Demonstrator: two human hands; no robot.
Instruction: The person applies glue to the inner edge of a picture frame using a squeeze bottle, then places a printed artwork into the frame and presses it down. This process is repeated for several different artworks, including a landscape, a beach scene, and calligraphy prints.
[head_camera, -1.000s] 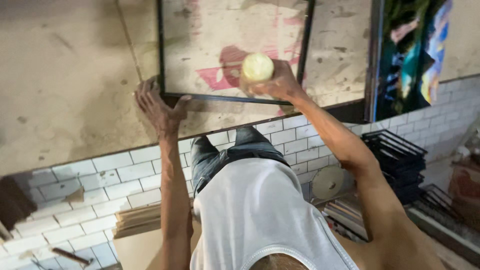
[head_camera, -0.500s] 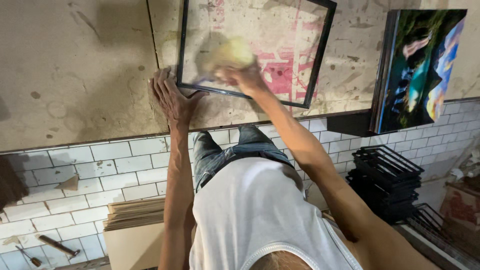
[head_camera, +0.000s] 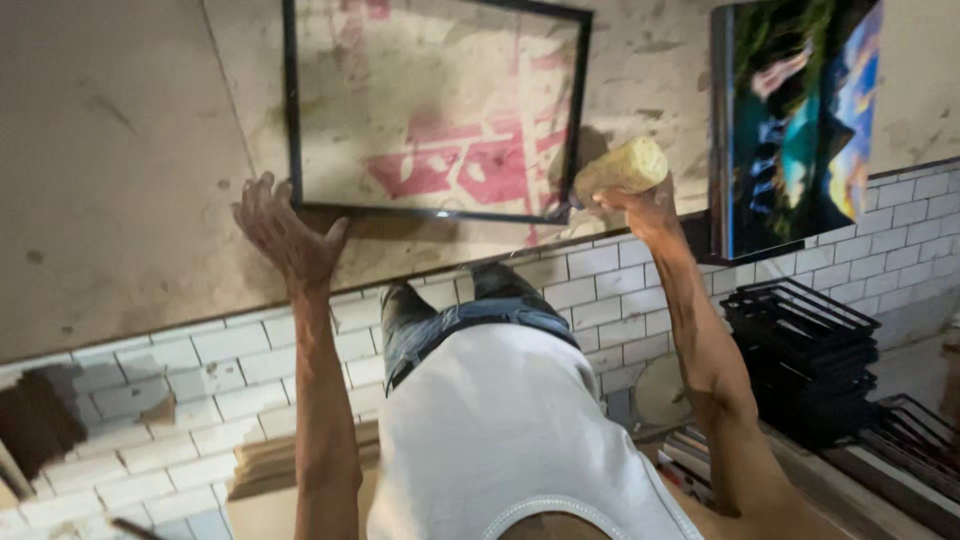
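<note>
At the black frame's (head_camera: 436, 212) corner, right hand's (head_camera: 640, 205) grip seemingly clamps a yellowish sponge (head_camera: 622, 168).

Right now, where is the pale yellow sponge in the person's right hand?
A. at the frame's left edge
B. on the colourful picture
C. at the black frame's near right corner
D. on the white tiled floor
C: the pale yellow sponge, gripped in the right hand, sits at the near right corner of the black rectangular frame.

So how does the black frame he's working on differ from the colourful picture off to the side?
The black frame lies flat on the work table, while the colourful picture stands tilted at the table's edge. The black frame shows only a worn surface with faded red marks; the colourful picture is vivid blue and green. The left hand steadies the frame, the right hand holds a yellowish pad at its corner; nobody touches the picture. Both are rectangular.
</note>
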